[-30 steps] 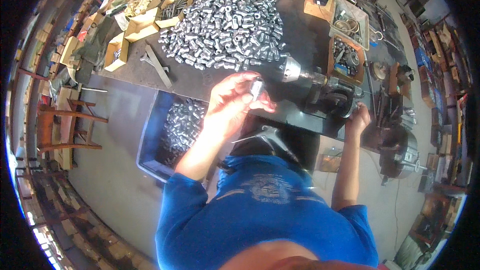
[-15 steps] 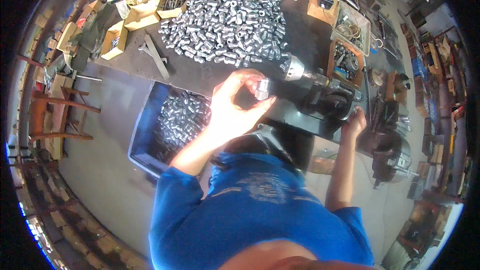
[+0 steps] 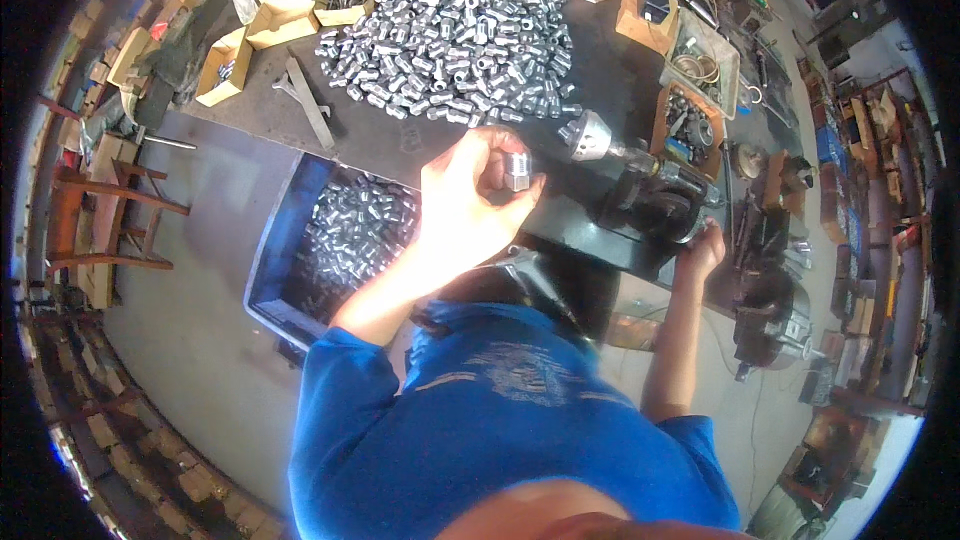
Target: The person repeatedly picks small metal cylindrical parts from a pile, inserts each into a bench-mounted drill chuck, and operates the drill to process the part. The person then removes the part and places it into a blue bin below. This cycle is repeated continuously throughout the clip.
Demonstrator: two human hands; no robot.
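Observation:
A shiny metal hex fitting (image 3: 517,172) is pinched between the thumb and fingers of my left hand (image 3: 462,190). The fitting stands nearly upright, hex part downward. To its right, a small gap away, is the silver drill chuck (image 3: 588,137) of a dark bench machine (image 3: 640,198). My right hand (image 3: 706,248) is closed at the rim of the machine's handwheel (image 3: 688,229); its fingertips are partly hidden. Behind my left hand, a large pile of similar metal fittings (image 3: 460,40) covers part of the dark bench.
Below the bench at left, a blue bin (image 3: 268,240) holds many fittings. Wrenches (image 3: 308,105) and small cardboard boxes (image 3: 222,68) lie on the bench's left side. A parts box (image 3: 665,120) and a clear tray (image 3: 728,65) stand right of the machine. A wooden stool (image 3: 120,215) is at far left.
My left hand has drawn the fitting slightly left, away from the chuck, and turned it more upright. My right hand stays at the handwheel. The whole view has shifted a little.

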